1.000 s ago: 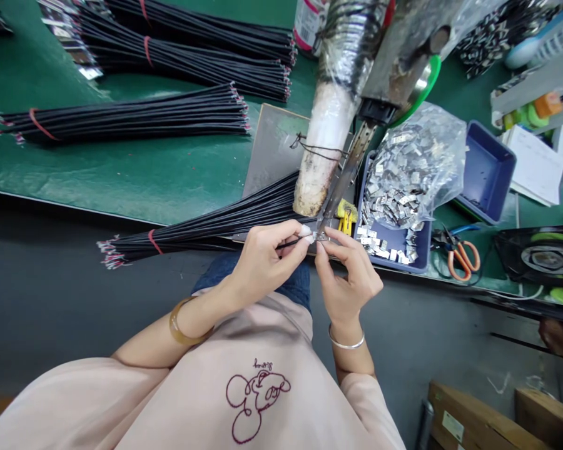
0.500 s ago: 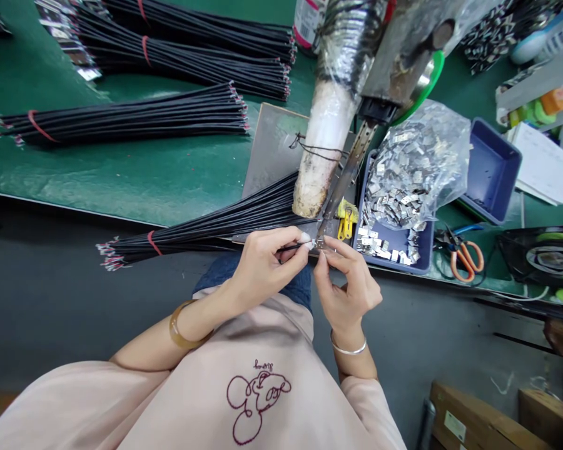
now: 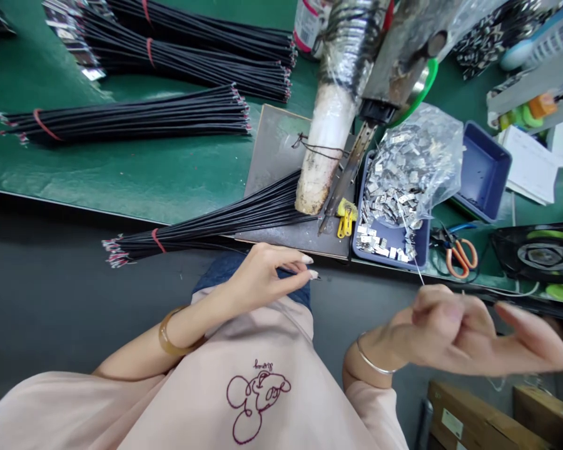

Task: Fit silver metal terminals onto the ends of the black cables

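Black cables (image 3: 225,217), red band (image 3: 157,240); green tabletop (image 3: 169,175); blue tray (image 3: 393,234).

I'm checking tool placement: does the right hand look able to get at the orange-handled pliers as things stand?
Probably yes: the pliers lie uncovered near the front edge of the bench. The right hand seems to hold a thin wire, which might hinder it.

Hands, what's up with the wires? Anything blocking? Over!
Left hand by the board, grip unclear. Right hand off to the right. Near wires banded, lying partly on the board. White tube hides part of their right end.
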The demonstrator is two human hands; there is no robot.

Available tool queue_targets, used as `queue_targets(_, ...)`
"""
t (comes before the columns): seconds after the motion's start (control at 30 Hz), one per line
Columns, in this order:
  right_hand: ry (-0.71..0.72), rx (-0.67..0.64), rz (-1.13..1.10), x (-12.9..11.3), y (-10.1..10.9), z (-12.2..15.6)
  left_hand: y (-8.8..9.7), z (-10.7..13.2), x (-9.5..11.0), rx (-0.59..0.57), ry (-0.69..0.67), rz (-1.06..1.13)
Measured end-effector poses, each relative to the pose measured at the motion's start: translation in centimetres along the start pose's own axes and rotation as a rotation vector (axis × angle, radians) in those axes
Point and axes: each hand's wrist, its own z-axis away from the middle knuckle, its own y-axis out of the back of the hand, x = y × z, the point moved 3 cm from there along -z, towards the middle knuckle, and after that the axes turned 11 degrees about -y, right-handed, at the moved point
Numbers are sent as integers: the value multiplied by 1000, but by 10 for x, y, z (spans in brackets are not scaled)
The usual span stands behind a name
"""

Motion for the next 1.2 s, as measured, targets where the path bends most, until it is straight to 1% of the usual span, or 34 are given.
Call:
queue_targets(0.07, -34, -28, 67, 6, 3, -11, 7, 0, -1, 109, -41, -39)
queue_targets(0.1, -52, -40, 98, 10, 3, -17, 10, -2, -1, 166, -80, -101)
queue_targets(0.13, -70, -50, 129, 14, 4, -23, 14, -5, -2, 212, -129, -196)
queue_targets(0.2, -114, -57, 190, 25, 7, -35, 17, -12, -4, 236, -228, -460)
queue_targets(0.23, -141, -59, 223, 30, 8, -40, 16, -17, -5, 202, -263, -614)
queue_targets(0.27, -168, -69, 260, 35, 9, -45, 14, -22, -9, 141, -266, -740)
queue_targets(0.3, -189, -90, 296, 39, 10, -49, 12, -26, -12, 82, -259, -827)
queue_targets(0.37, -190, -155, 370, 42, 8, -57, 9, -31, -18, 11, -229, -897)
queue_targets(0.4, -167, -191, 413, 40, 7, -60, 8, -31, -19, 5, -219, -889)
queue_targets(0.47, -104, -247, 526, 32, 4, -64, 9, -30, -18, 32, -223, -812)
queue_targets(0.57, -44, -311, 745, 18, 2, -68, 13, -24, -10, 89, -267, -622)
queue_targets(0.63, -28, -350, 861, 11, 1, -68, 15, -20, -5, 75, -280, -502)
queue_targets(0.7, -22, -385, 937, 6, 1, -68, 14, -17, 0, 1, -297, -404)
queue_targets(0.83, -39, -437, 1062, -1, -2, -68, 3, -12, 7, -212, -330, -261)
queue_targets(0.9, -32, -455, 1115, -5, -5, -69, -3, -10, 7, -301, -300, -237)
queue_targets(0.97, -13, -476, 1133, -8, -6, -71, -7, -10, 6, -341, -252, -233)
queue_targets(1.0, -6, -483, 1133, -9, -7, -71, -8, -10, 5, -335, -224, -224)
queue_targets(1.07, -12, -486, 1140, -10, -6, -72, -9, -12, 3, -276, -155, -168)
queue_targets(1.2, -44, -451, 1161, -4, -3, -70, -7, -16, -6, -100, 61, 103)
